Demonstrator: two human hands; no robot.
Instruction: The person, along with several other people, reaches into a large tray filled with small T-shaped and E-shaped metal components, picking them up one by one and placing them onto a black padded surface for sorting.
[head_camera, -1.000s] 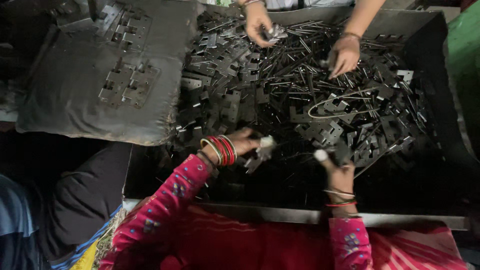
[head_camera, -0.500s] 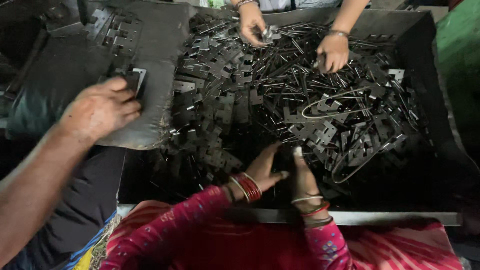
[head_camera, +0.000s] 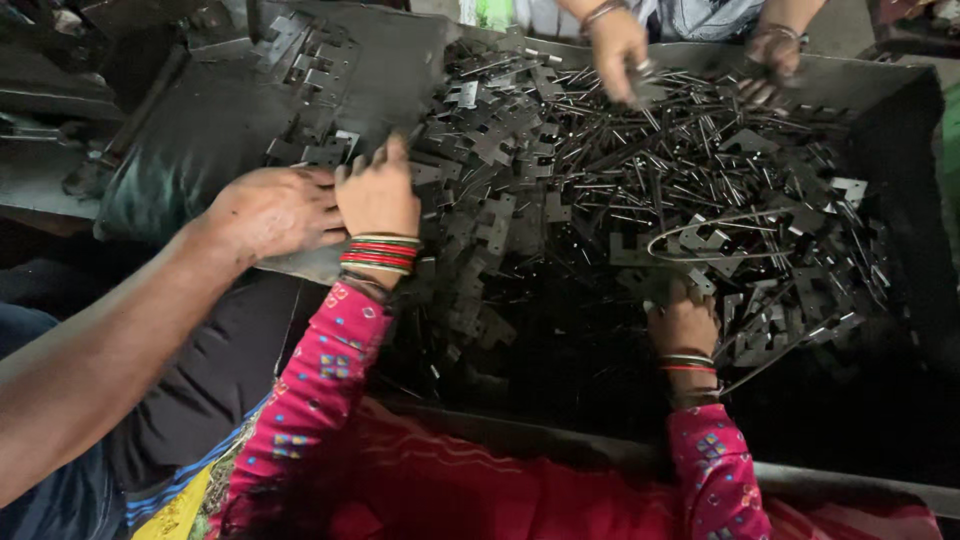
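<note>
- The large dark bin (head_camera: 900, 200) takes up most of the view and carries a tangled heap of flat metal brackets (head_camera: 520, 200) mixed with thin metal rods (head_camera: 640, 170); a bent wire loop (head_camera: 720, 235) lies on the right part of the heap.
- A dark metal tray (head_camera: 200, 140) overlaps the bin's left rim and bears a few more brackets near its top edge.
- A co-worker's bare forearm and hand (head_camera: 275, 210) come in from the left and rest on the tray's edge, touching the person's left hand; two more hands of another person (head_camera: 620, 50) pick at the rods on the far side.
- The person's left hand (head_camera: 378, 195), bangles at the wrist, arm in a pink patterned sleeve, reaches forward to the seam between tray and heap, fingers curled down onto the brackets; whether it grips one I cannot tell.
- The person's right hand (head_camera: 683, 322) sits low in the near right of the heap, wrist bent, fingers buried among the brackets, so its grip is hidden.
- To sort well here, I judge it best to lift one bracket by its flat edge, shaking it free of rods before pulling.
</note>
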